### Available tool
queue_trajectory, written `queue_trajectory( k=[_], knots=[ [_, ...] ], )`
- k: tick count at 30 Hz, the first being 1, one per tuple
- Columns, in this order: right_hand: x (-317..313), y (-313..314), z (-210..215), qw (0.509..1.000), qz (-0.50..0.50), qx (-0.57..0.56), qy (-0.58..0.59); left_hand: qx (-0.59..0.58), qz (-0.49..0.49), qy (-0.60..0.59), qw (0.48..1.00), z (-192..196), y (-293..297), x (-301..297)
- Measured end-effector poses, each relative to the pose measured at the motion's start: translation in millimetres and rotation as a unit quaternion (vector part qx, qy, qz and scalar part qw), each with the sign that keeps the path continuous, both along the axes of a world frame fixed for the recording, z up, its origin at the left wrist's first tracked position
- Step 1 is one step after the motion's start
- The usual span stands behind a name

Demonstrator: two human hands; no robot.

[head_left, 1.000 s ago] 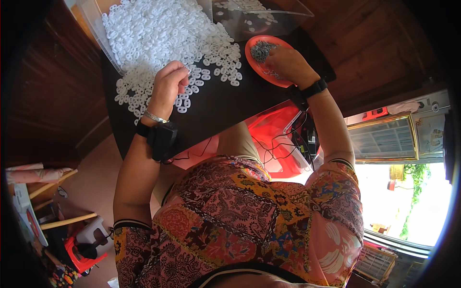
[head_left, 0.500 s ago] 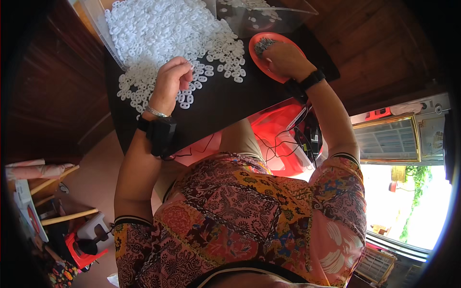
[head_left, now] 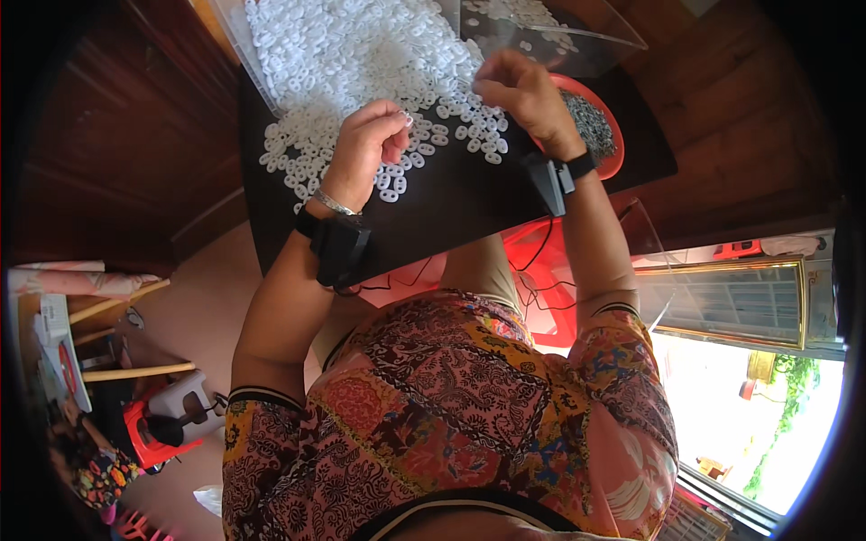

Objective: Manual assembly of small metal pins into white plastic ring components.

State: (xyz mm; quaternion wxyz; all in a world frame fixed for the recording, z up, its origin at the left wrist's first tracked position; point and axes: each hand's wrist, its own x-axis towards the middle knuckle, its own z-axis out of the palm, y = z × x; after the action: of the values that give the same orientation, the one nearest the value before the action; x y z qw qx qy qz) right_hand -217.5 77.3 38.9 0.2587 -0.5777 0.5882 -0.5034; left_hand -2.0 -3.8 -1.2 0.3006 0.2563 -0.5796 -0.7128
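My left hand (head_left: 368, 149) is closed in a pinch over the dark table, holding a white oval plastic piece (head_left: 409, 119) at its fingertips. Under and beyond it spreads a big pile of white oval pieces (head_left: 352, 59) with two holes each; loose ones lie near the fingers. My right hand (head_left: 526, 97) hovers by the pile's right edge, thumb and fingers pressed together. Whatever it may hold is too small to make out. Just right of that wrist sits an orange-red bowl (head_left: 617, 135) of small grey metal-looking bits (head_left: 591, 126), partly covered by the hand.
A clear plastic bin wall (head_left: 245, 63) borders the pile on the left. Another clear container (head_left: 586, 32) with white pieces stands at the back right. Cables (head_left: 548, 243) hang from my wrist devices over a red stool (head_left: 550, 302). Another person (head_left: 101, 473) is at lower left.
My right hand has come out of the bowl and moved left toward my left hand, uncovering the grey bits. My left hand keeps its pinch. The whole view has shifted slightly.
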Motion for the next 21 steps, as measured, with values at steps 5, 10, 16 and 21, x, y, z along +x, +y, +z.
queue_trajectory(
  k=[5,10,16,21],
  knots=[
    [30.7,-27.0,-5.8,0.981,0.101,0.017,-0.166,-0.020,0.021,-0.012,1.000,6.0,2.3,1.2],
    [39.9,-25.3,-13.1,0.967,0.120,0.074,-0.214,-0.055,0.049,-0.001,0.997,4.6,3.9,-0.3],
    [47.0,-26.2,-26.9,0.972,0.114,0.055,-0.196,-0.084,0.049,-0.008,0.995,4.2,6.9,-0.4],
    [49.8,-28.0,-32.8,0.969,0.124,0.043,-0.209,-0.070,0.049,-0.010,0.996,4.2,6.5,0.3]
  ],
)
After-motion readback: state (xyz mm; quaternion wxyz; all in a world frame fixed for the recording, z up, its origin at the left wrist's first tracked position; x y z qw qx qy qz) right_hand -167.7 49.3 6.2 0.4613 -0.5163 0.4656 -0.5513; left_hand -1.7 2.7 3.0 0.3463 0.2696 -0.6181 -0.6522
